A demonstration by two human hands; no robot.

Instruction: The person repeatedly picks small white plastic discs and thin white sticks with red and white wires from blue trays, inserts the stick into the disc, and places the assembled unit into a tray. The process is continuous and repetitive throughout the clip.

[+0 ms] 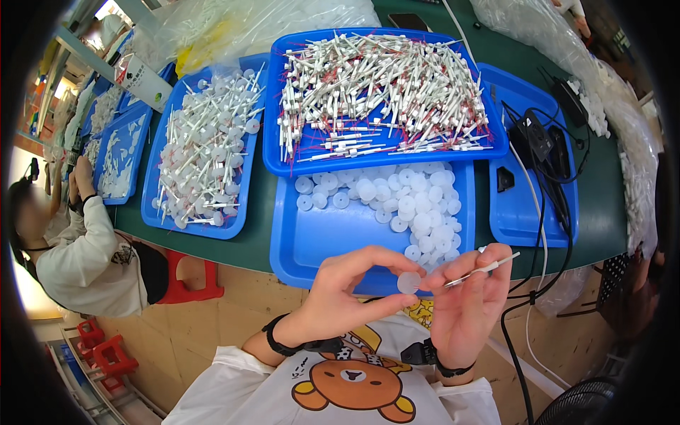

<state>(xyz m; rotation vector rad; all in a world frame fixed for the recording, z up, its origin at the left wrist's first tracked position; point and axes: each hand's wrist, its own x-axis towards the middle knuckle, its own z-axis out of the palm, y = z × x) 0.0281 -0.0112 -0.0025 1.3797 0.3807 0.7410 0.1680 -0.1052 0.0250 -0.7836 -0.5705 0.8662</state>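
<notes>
A translucent white round disc (409, 282) sits between the thumb and index finger of my left hand (340, 290). Close beside it, my right hand (469, 304) is turned palm up, its fingers round a thin white plastic stick (490, 267) with a narrow pale end. Both hands are just over the near edge of a blue tray (322, 241) with many loose translucent discs (418, 205) heaped at its right and back. Resting across that tray's far side is another blue tray (273, 145), full of white sticks (382, 92) with thin red ends.
On the left, a blue tray (147, 202) holds sticks fitted with discs. Black cables and adapters (535, 138) lie in a blue tray at right. Plastic bags (269, 28) cover the table's back. A co-worker (85, 255) sits at far left near red stools (113, 358).
</notes>
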